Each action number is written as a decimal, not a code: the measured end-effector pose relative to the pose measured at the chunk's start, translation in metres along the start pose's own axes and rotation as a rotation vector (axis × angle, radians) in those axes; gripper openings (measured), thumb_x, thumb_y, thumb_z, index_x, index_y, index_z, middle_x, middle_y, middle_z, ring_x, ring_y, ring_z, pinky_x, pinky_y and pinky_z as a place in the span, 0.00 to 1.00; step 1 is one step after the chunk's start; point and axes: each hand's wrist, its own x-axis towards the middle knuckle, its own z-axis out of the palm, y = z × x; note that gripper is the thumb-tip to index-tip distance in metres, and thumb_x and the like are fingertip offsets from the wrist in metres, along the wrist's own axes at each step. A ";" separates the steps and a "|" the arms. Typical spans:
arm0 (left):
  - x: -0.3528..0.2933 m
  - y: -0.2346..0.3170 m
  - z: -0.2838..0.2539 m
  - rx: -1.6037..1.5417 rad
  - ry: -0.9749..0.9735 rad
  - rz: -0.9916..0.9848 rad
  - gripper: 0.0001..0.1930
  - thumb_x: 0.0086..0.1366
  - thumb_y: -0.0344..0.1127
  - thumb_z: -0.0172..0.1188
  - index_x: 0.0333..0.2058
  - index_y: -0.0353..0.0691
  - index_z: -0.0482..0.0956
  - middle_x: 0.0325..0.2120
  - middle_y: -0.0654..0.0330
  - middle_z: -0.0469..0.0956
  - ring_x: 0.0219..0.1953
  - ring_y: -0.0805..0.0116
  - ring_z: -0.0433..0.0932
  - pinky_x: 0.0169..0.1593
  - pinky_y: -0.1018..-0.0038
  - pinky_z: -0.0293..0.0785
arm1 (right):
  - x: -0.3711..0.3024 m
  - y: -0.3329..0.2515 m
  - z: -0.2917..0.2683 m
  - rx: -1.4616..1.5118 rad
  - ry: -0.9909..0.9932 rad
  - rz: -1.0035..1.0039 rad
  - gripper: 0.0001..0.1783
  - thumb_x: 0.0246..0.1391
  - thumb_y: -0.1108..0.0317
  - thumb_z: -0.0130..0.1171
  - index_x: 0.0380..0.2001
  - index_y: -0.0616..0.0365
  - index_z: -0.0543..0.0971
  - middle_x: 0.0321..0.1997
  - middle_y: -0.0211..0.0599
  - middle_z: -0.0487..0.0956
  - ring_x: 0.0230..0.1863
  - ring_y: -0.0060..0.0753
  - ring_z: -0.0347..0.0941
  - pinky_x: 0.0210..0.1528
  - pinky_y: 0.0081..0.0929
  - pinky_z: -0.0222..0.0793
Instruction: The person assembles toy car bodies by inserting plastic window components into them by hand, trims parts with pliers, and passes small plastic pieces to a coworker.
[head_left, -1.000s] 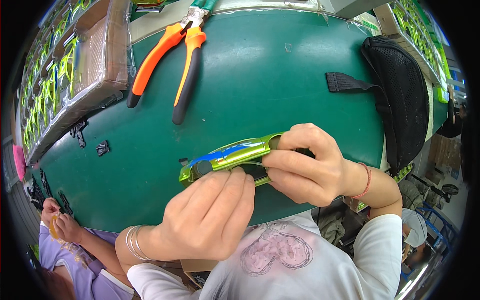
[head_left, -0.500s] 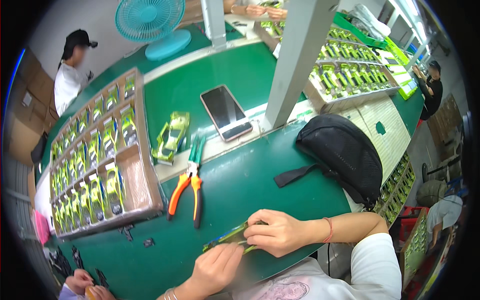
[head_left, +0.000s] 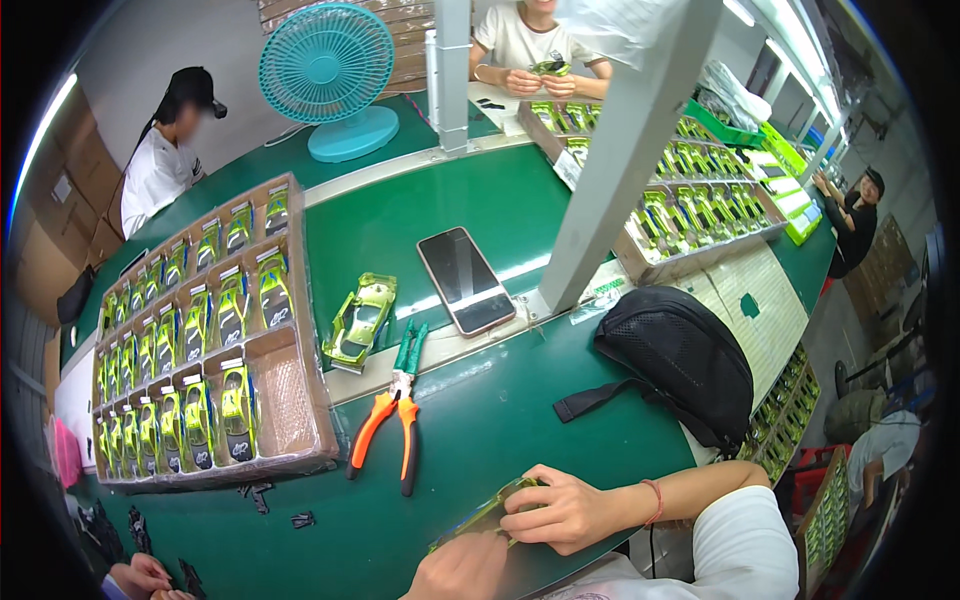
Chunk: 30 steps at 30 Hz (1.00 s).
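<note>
Head view: shiny green car shell (head_left: 482, 516) with a dark blue strip, held at a slant low in the picture, over the near edge of the green counter (head_left: 520, 435). Held at the right end by the right hand (head_left: 553, 512), in a narrow grip with fingers curled over the shell. Toward the other end, the left hand (head_left: 458, 568), very blurry, against the near side. Cannot tell if pinching or just touching there.

To do this part well, hold the shell still with the right hand and make small, soft moves with the left. Probably thin and easy to bend, so best not to squeeze hard. Better also to keep fingers off the shiny top.

Just past the hands, pliers (head_left: 403, 386) with orange and black handles, lying flat. Off to the left, small black bits (head_left: 302, 520) and a big tray (head_left: 277, 395) of green cars, with a bare slot at the near right corner. Farther out, a loose green car (head_left: 361, 320), a phone (head_left: 466, 282), a black bag (head_left: 680, 365) and a blue fan (head_left: 327, 62).

Compared with one second ago: view tipped up, now showing the fan and phone, both out of sight then. Shell and hands now lower and smaller in the picture. Left hand clear then, now smeary and cut off by the bottom edge. Right hand still on the same end.
</note>
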 end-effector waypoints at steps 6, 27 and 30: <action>0.000 -0.010 -0.004 -0.014 0.036 -0.029 0.12 0.57 0.25 0.64 0.41 0.27 0.82 0.38 0.48 0.83 0.38 0.56 0.84 0.42 0.67 0.83 | 0.008 0.000 0.007 -0.034 -0.058 0.087 0.18 0.38 0.76 0.66 0.38 0.60 0.82 0.51 0.33 0.80 0.52 0.38 0.74 0.44 0.41 0.66; 0.011 -0.020 0.014 -0.082 -0.004 -0.199 0.19 0.50 0.26 0.77 0.41 0.34 0.81 0.35 0.54 0.82 0.36 0.50 0.80 0.40 0.59 0.79 | 0.008 0.003 0.000 -0.151 0.134 0.165 0.17 0.31 0.75 0.65 0.32 0.56 0.83 0.42 0.29 0.82 0.40 0.39 0.76 0.39 0.44 0.60; 0.011 -0.023 0.024 -0.037 0.082 -0.201 0.15 0.48 0.19 0.71 0.37 0.31 0.82 0.35 0.53 0.81 0.35 0.49 0.79 0.39 0.61 0.79 | 0.010 0.001 0.004 -0.323 0.171 0.147 0.13 0.33 0.70 0.65 0.29 0.57 0.82 0.39 0.23 0.79 0.42 0.32 0.75 0.46 0.45 0.57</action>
